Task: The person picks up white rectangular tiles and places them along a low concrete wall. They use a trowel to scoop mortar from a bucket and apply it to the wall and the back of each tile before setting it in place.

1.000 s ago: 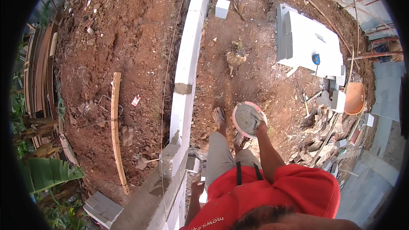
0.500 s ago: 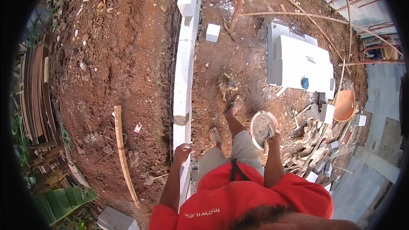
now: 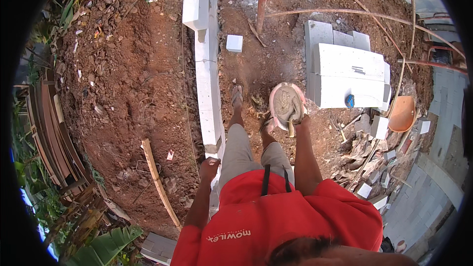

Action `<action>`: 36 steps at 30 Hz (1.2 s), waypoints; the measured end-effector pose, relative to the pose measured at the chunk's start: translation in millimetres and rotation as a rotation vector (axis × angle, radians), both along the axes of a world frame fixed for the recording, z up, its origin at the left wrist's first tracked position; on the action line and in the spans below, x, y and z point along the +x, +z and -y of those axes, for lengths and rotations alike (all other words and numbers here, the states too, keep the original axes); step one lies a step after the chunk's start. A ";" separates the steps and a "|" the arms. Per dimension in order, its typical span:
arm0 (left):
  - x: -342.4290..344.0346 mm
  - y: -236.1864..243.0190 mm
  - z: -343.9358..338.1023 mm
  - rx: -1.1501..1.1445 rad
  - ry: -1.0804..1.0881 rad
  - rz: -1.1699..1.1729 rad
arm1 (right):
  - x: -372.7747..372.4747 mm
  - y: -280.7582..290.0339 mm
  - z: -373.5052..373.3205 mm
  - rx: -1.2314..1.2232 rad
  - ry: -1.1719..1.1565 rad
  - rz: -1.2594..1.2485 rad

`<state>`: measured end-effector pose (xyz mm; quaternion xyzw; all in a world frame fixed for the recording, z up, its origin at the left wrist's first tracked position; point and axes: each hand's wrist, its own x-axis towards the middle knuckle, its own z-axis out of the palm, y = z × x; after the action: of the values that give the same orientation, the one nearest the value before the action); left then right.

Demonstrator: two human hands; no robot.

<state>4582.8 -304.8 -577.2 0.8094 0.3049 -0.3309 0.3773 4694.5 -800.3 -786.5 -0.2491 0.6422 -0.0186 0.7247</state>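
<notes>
My right hand (image 3: 303, 122) is closed on the near right rim of a round bucket (image 3: 272, 102), which hangs or stands in front of my legs. Grey wet mortar (image 3: 285, 101) fills its inside. A trowel (image 3: 291, 129) rests in it, its pale handle leaning over the near rim beside my right hand. On the left, a low wall of white blocks (image 3: 209, 93) runs away from me. My left hand (image 3: 210, 166) is at the wall's top with curled fingers; whatever they hold, if anything, is hidden.
A stack of white blocks (image 3: 347, 61) stands at the right, a blue object (image 3: 350, 101) on it. One loose block (image 3: 234, 43) lies ahead. An orange basin (image 3: 401, 113), bamboo poles (image 3: 345, 13) and a red post (image 3: 263, 0) are around. A wood strip (image 3: 156, 177) lies left.
I have stepped forward along the wall. The bucket has swung ahead and to the left with my right hand on its rim. My left hand stays by the wall, its fingers more curled.
</notes>
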 end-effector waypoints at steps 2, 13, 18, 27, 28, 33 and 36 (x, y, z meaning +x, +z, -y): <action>34.9 -4.7 -5.1 -0.003 0.009 0.073 | 69.2 51.1 -36.5 -0.048 -0.073 0.058; 350.6 -55.3 60.0 -0.015 -0.263 0.177 | 216.1 68.6 -59.8 -0.117 0.056 -0.042; 445.0 -129.8 84.8 0.047 -0.369 0.262 | 271.1 70.7 -87.9 -0.088 0.063 0.002; 564.0 -214.6 147.2 0.316 -0.404 0.321 | 306.5 17.5 -153.6 0.006 0.040 0.040; 566.6 -222.7 150.9 0.350 -0.398 0.310 | 307.6 16.7 -162.1 -0.001 0.067 0.049; 568.1 -280.8 151.8 0.429 -0.309 0.199 | 324.2 11.0 -137.0 -0.020 0.575 0.226; 559.6 -316.1 149.3 0.497 -0.284 0.253 | 330.8 6.3 -113.5 -0.200 1.048 0.305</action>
<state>5142.4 -454.1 -893.2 0.9461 0.2110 -0.1925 0.1527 5025.3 -686.8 -780.2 -0.5973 0.3153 0.2478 0.6945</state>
